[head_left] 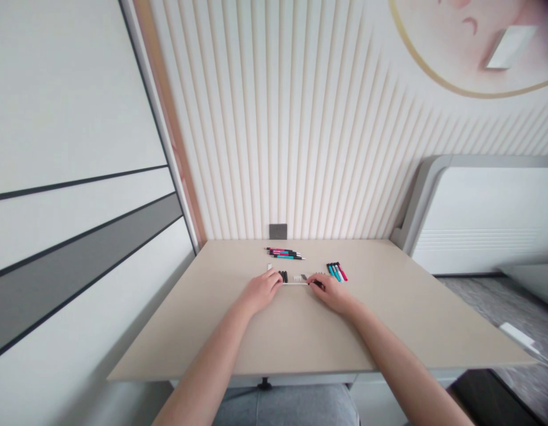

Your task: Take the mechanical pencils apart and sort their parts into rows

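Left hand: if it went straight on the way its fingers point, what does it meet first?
Probably the small black pieces just past the left hand's fingertips, slightly to the right. Whether the fingers already touch them is too small to tell.

On the desk [300, 337], pens [285, 254] lie behind; markers [336, 271] lie nearer, to their right.

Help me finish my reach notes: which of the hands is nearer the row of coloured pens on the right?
Right. The right hand is just on the near-left side of the row of pens; the left hand is farther off, well to its left.
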The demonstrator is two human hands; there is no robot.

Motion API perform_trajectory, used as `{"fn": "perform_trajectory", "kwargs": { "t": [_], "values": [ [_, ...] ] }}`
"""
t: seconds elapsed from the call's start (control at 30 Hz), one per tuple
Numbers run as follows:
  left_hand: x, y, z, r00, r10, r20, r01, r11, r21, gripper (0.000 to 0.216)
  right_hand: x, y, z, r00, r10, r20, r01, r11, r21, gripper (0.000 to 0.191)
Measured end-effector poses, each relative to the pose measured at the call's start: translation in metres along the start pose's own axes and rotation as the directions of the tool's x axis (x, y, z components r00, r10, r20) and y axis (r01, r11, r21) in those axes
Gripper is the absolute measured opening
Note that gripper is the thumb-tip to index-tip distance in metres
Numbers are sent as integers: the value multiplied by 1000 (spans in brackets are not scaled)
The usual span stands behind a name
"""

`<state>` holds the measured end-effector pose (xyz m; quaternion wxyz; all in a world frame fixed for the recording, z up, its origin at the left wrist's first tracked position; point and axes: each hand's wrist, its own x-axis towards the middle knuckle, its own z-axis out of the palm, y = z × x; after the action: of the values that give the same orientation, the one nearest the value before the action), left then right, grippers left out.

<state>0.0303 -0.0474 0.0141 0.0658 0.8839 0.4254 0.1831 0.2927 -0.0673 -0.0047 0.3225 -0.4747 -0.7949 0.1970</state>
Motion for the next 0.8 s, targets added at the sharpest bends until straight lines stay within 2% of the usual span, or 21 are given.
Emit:
{"fn": "perform_trajectory", "kwargs": {
  "t": [0.63, 0.73, 0.8],
  "values": [
    [2, -8, 1, 993, -77, -84, 69, 994, -87, 21, -1, 2, -1, 998, 62, -13, -63, 997, -39, 26],
    [3, -13, 4, 980, -137, -147, 127, 989, -71, 21, -1, 2, -2, 998, 65, -9, -66, 997, -41, 27],
    [4, -17, 4, 950, -228, -211, 220, 973, -65, 21, -1, 1, -3, 998, 62, 2, -62, 997, -41, 28]
  ]
}}
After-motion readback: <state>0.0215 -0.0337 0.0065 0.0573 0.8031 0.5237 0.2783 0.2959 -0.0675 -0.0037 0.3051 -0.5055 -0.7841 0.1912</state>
